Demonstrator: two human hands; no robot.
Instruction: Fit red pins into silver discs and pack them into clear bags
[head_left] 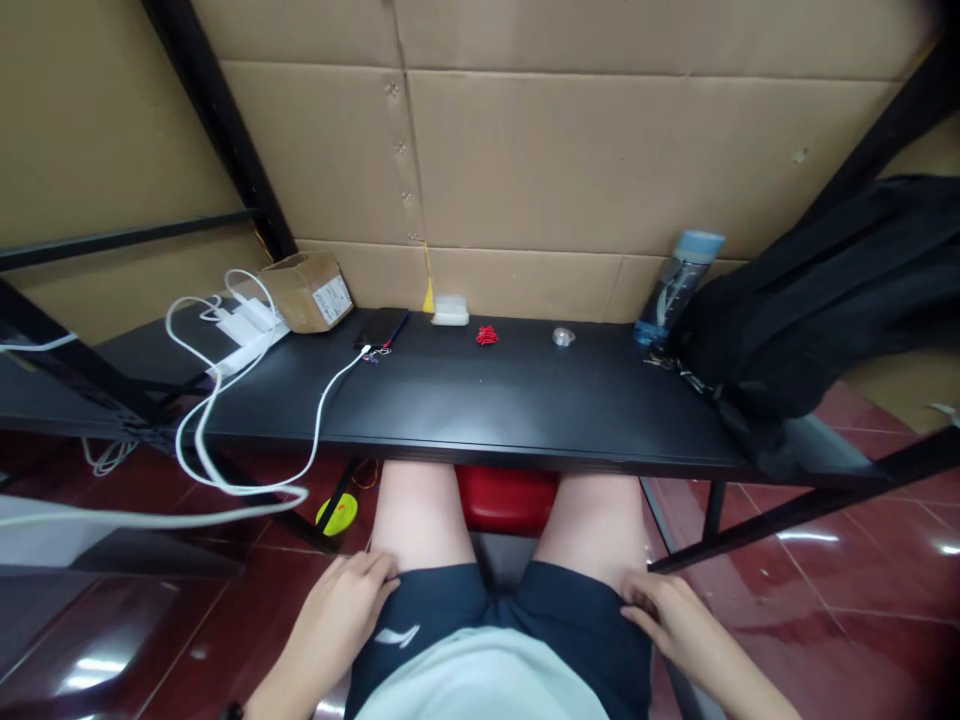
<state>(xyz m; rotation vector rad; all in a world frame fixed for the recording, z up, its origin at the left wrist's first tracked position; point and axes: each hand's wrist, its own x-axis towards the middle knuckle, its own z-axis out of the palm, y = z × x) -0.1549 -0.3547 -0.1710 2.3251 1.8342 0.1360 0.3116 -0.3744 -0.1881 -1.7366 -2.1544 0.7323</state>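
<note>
Near the hem of the dark shorts (pixel 450 600), at the outer side of the left thigh, my left hand (pixel 352 590) has its fingers bent and closed on the cloth edge. On the opposite thigh, my right hand (pixel 664 610) is curled, thumb and fingers at the other hem. Both hands are below the front edge of the black table (pixel 480 410). On the table lie a small red bundle (pixel 487 336), a small round silvery item (pixel 562 337), a translucent whitish block (pixel 450 311) and a dark phone (pixel 381 327), with a white cable (pixel 322 410) ending beside it.
A cardboard box (pixel 309 290) and a white power strip (pixel 247 335) with plugs stand at the table's left. At the right, a bottle with a blue lid (pixel 682 280) leans beside black fabric (pixel 787 310). Looped white cables hang over the front edge. Below is a red stool (pixel 506 498).
</note>
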